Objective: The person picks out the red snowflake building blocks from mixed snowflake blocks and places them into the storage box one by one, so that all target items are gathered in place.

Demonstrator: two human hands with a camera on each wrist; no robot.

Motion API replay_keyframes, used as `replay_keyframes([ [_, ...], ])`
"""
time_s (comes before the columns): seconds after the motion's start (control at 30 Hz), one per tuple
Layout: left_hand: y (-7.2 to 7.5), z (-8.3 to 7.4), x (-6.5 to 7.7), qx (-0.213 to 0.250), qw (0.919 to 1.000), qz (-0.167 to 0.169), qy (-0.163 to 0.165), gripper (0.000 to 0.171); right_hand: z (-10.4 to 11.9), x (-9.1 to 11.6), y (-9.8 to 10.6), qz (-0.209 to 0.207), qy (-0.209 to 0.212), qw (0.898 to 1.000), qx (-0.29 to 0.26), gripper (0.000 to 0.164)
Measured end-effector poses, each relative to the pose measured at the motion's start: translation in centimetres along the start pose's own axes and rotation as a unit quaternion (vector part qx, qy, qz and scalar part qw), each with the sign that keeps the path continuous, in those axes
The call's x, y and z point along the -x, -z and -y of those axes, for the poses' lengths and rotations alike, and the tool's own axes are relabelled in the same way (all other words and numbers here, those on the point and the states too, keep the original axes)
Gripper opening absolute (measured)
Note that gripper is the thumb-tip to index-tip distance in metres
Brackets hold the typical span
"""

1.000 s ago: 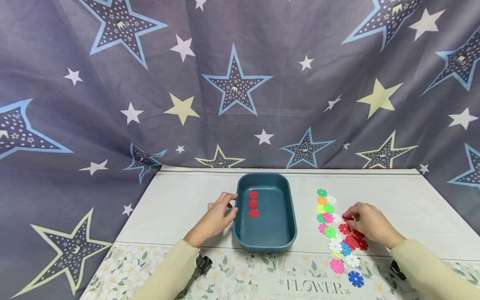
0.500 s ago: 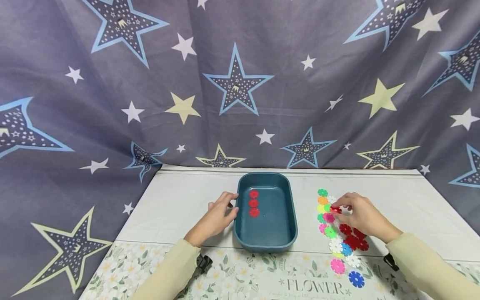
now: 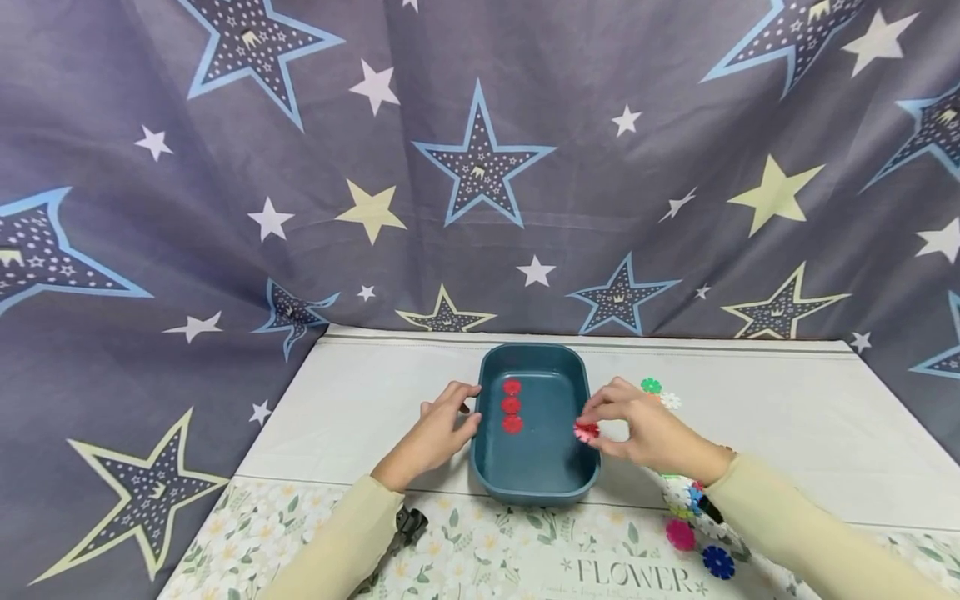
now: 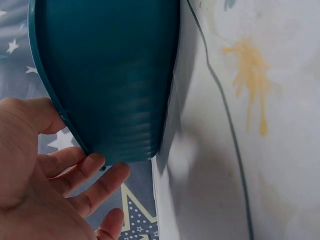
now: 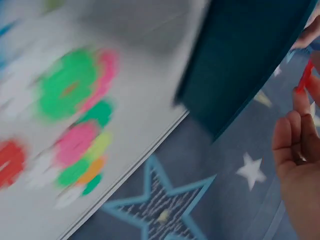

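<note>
A dark teal rectangular tray (image 3: pixel 534 499) stands on the table. My left hand (image 3: pixel 429 437) rests its fingertips and thumb against the tray's left side; in the left wrist view its fingers meet the outer wall at the rim. Between the thumb and fingers of my right hand (image 3: pixel 651 427) a red notched plastic disc (image 3: pixel 586 432) is pinched, over the tray's right edge. The right wrist view catches the same red disc (image 5: pixel 304 75) nearly edge-on. Inside the tray, 3 red discs (image 3: pixel 512 405) form a column toward its left side.
Right of the tray lie several loose discs, among them green (image 3: pixel 651 386), white (image 3: pixel 671 401), pink (image 3: pixel 680 535) and dark blue (image 3: pixel 718 562). My right forearm covers part of that group. A star-patterned curtain (image 3: pixel 480 167) hangs behind the table.
My right hand has picked a red disc from the pile and carried it left to the tray's right edge. The left hand stays at the tray's left side.
</note>
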State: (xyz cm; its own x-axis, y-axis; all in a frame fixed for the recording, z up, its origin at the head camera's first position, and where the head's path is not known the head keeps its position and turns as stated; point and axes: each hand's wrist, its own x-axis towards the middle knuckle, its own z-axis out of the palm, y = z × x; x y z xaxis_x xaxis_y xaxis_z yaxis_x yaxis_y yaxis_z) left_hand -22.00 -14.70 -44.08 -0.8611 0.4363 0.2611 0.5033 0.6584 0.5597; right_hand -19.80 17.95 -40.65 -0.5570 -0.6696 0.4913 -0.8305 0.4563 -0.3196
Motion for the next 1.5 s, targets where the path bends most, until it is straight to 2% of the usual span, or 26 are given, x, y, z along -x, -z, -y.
replay_keyframes([
  [0.1,0.1,0.0,0.0,-0.002,1.0,-0.001,-0.004,0.039,0.7,-1.5,-1.2,0.027,0.024,0.999,-0.023,0.023],
  [0.2,0.1,0.0,0.0,-0.005,0.9999,-0.005,-0.01,0.039,1.3,-2.8,-2.6,0.074,0.028,0.996,-0.045,0.022],
  [0.4,0.1,0.0,0.1,-0.002,0.9999,-0.007,-0.012,0.039,1.7,-4.7,-5.2,0.169,-0.014,0.985,-0.044,0.016],
  [0.57,-0.1,0.1,0.0,0.0,0.9999,-0.01,-0.013,0.037,1.3,-5.5,-6.8,0.203,-0.029,0.978,-0.036,0.014],
  [0.77,-0.1,0.1,0.0,0.001,0.9999,-0.006,-0.01,0.038,1.3,-5.9,-7.4,0.217,-0.038,0.975,-0.012,0.013],
  [0.93,0.1,0.0,0.0,0.005,1.0,0.0,-0.003,0.04,1.4,-5.8,-7.5,0.214,-0.044,0.976,-0.004,0.013],
  [1.27,0.1,0.0,0.1,0.009,0.9999,-0.002,-0.005,0.039,1.6,-5.5,-7.5,0.214,-0.044,0.976,0.021,0.035],
  [1.5,0.2,-0.1,0.1,0.009,0.9999,-0.002,-0.006,0.04,1.5,-5.7,-7.6,0.218,-0.048,0.974,0.037,0.037],
])
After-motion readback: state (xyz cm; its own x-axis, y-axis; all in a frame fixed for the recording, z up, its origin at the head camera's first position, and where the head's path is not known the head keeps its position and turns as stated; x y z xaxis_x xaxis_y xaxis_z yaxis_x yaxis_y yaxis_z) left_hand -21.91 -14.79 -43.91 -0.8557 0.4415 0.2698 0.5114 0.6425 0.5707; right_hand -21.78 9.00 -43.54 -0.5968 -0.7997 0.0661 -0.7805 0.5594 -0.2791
